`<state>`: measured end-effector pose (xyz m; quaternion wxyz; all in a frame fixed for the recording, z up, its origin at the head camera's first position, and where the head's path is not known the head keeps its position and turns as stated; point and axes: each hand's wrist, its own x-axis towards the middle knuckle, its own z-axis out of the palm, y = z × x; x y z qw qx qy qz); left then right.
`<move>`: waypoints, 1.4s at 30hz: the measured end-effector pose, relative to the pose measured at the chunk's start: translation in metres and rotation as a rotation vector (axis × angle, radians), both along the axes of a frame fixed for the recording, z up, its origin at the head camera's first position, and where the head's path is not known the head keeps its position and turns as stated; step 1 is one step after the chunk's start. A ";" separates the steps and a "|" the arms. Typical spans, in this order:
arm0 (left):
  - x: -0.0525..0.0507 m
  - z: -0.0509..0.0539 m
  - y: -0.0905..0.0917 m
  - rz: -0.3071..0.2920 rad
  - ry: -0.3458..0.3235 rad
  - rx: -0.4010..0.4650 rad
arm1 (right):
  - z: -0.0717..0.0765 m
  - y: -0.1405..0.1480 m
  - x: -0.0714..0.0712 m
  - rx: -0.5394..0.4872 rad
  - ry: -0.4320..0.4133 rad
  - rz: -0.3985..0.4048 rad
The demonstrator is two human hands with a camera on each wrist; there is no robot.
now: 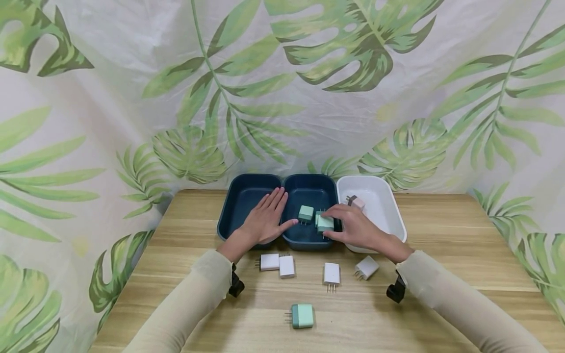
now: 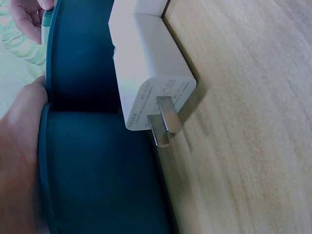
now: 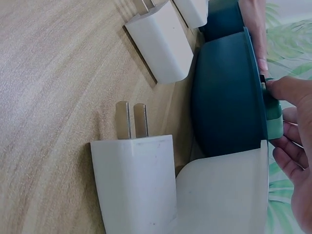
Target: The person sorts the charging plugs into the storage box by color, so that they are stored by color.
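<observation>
My right hand (image 1: pixel 355 229) pinches a green plug charger (image 1: pixel 325 224) between thumb and fingers at the right side of the middle dark blue bin (image 1: pixel 311 182). In the right wrist view the held green charger (image 3: pixel 275 127) shows just above the bin's rim. Another green charger (image 1: pixel 306 213) lies inside that bin; a further green piece shows partly behind the held one. My left hand (image 1: pixel 265 215) rests with straight fingers across the adjoining rims of the middle bin and the left dark blue bin (image 1: pixel 243 189). It holds nothing.
The white bin (image 1: pixel 384 211) on the right contains a pink charger (image 1: pixel 358 202). Before the bins lie several white chargers, among them one at left (image 1: pixel 269 262) and one at right (image 1: pixel 367 267). A green charger (image 1: pixel 302 316) lies nearer on the wooden table (image 1: pixel 185 220).
</observation>
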<state>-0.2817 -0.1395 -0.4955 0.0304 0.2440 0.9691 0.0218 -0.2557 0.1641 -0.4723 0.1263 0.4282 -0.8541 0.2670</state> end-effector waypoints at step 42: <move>0.002 0.003 -0.001 -0.023 0.022 0.008 | 0.010 -0.004 0.042 0.011 0.019 0.097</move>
